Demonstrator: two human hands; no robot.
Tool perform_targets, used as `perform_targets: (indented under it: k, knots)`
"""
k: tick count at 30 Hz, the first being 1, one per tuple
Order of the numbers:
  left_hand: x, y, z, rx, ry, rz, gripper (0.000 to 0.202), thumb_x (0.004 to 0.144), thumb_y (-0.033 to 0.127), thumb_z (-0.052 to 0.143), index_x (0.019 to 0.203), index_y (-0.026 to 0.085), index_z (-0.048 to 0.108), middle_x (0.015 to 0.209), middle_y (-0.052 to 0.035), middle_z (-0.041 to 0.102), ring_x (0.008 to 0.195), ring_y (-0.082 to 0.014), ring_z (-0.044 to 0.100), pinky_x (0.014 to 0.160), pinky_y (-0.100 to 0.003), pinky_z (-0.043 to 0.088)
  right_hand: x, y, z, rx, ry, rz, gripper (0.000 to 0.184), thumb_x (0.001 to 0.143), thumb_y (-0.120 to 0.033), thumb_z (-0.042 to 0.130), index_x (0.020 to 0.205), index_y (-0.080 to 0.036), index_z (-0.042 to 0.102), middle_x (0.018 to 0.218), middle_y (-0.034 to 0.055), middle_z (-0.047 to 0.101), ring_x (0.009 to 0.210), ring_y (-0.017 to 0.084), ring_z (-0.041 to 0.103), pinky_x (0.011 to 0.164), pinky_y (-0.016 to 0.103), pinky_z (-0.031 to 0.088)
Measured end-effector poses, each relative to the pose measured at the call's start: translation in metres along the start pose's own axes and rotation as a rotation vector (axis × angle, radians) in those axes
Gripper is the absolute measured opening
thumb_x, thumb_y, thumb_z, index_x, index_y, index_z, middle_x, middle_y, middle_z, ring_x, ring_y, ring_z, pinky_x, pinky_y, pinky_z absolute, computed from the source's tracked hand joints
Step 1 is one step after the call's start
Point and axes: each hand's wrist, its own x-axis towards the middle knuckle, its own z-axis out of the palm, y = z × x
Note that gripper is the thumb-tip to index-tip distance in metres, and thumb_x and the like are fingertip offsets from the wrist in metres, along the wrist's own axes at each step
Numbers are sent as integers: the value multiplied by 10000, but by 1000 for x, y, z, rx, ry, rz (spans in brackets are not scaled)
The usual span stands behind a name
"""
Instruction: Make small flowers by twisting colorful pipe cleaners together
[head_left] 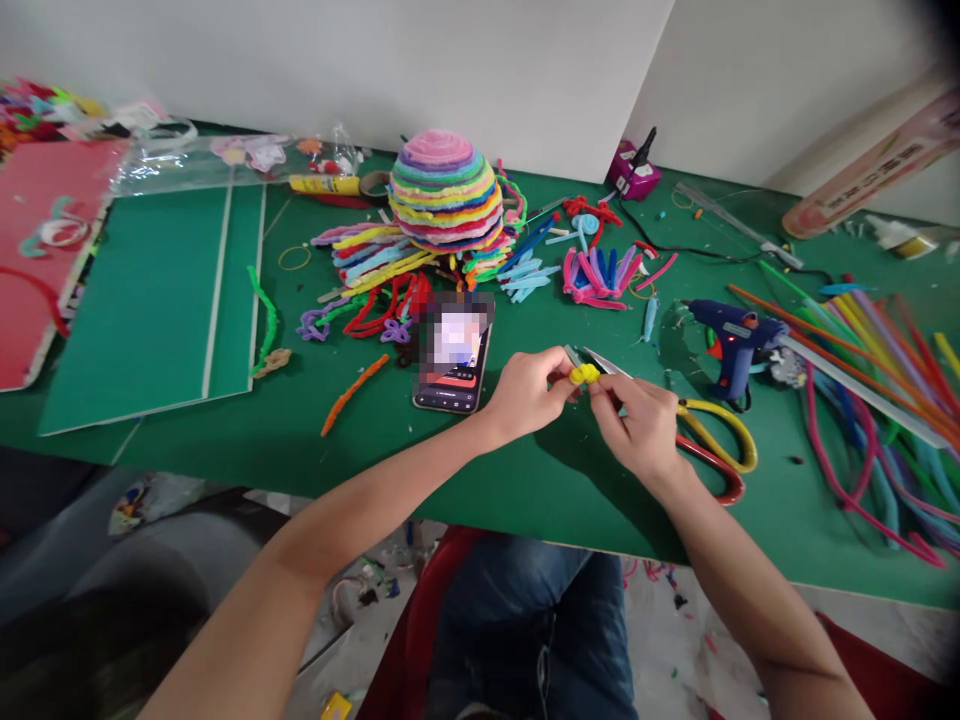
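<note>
Head view: we have the thumb and fingers of our left hand (534,393) pinched together on a small yellow piece (584,374). The right hand (636,425) appears to nip its near right end, so both grips look clamped on it, just above the green table (517,500). The yellow piece is curled into a little lump; we judge the shaping underway, but our fingers hide too much to tell what is left on it. Scissors (742,430) lie beside and partly under our right hand, and a glue gun (739,335) rests farther right.

Beyond our grip, we see a striped dome (446,195), which looks built up in full rows, and a pink-and-blue bundle (600,275) formed into a cluster. Well to the right, long fuzzy sticks (870,325) look unworked; to our left, past the phone (450,385), lies an orange stick (355,394).

As for containers, far left of the grip is a clear plastic bag (172,165); we cannot tell whether the pink flower shapes (259,152) near its end sit inside. Far right, a bottle (874,175) leans, its contents unclear to us.
</note>
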Motion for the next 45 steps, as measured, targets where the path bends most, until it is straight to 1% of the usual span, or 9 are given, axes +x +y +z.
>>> perform_targets:
  k: [7, 17, 25, 28, 31, 36, 39, 42, 45]
  knots:
    - [1, 4, 1, -365, -112, -80, 211, 831, 359, 570, 849, 150, 588, 844, -49, 685, 705, -114, 664, 602, -211, 501, 3, 3, -5, 64, 58, 75, 163, 850, -223, 513, 727, -172, 607, 512, -22, 553, 448, 86, 484, 488, 213, 364]
    - [6, 1, -8, -360, -274, -21, 183, 826, 262, 522, 707, 134, 575, 653, -24, 641, 581, -78, 622, 553, -184, 502, 6, 0, -8, 208, -19, 44, 162, 858, -214, 519, 719, -174, 592, 513, -32, 562, 451, 78, 488, 493, 208, 377]
    - [2, -4, -2, -156, -103, 45, 198, 800, 229, 521, 618, 154, 539, 571, 4, 630, 529, -85, 607, 506, -185, 449, 2, 1, -2, 216, -52, 76, 164, 871, -236, 505, 735, -186, 583, 511, -21, 559, 466, 94, 495, 501, 225, 376]
    - [-3, -3, 1, -32, 25, 106, 294, 785, 203, 505, 506, 166, 419, 444, 39, 521, 422, -58, 497, 446, -185, 349, 1, -1, 0, 204, -61, 56, 153, 867, -234, 507, 741, -191, 581, 505, -22, 552, 463, 100, 490, 497, 233, 366]
    - [-6, -1, 3, -68, 72, 113, 328, 794, 199, 476, 486, 171, 368, 395, 56, 431, 387, -44, 433, 433, -188, 311, 1, -2, -1, 219, -59, 43, 146, 866, -221, 507, 742, -188, 578, 505, -26, 550, 458, 97, 486, 500, 233, 367]
    - [0, 0, 1, -353, -164, 3, 214, 823, 299, 488, 658, 164, 510, 503, 31, 537, 448, -60, 513, 462, -184, 403, 4, -1, -7, 248, -20, 98, 145, 866, -212, 516, 739, -182, 579, 506, -34, 542, 457, 83, 487, 497, 214, 372]
    - [6, -2, -4, -475, -281, -41, 230, 805, 346, 470, 720, 144, 540, 615, -20, 621, 498, -70, 568, 437, -181, 370, 6, 0, -9, 232, 3, 113, 149, 863, -208, 518, 730, -180, 581, 497, -40, 533, 443, 75, 475, 487, 208, 364]
    - [10, -4, -9, -520, -266, -95, 334, 835, 386, 356, 717, 139, 546, 637, -49, 648, 502, -76, 586, 402, -183, 302, 7, 1, -8, 208, -7, 103, 152, 854, -208, 521, 718, -180, 582, 495, -41, 539, 436, 71, 469, 482, 205, 359]
    - [10, -3, -11, -485, -241, -87, 328, 838, 371, 371, 684, 140, 544, 615, -43, 641, 497, -72, 581, 409, -180, 308, 7, 0, -8, 191, -7, 87, 149, 842, -207, 526, 709, -177, 585, 496, -39, 540, 432, 70, 460, 474, 202, 352]
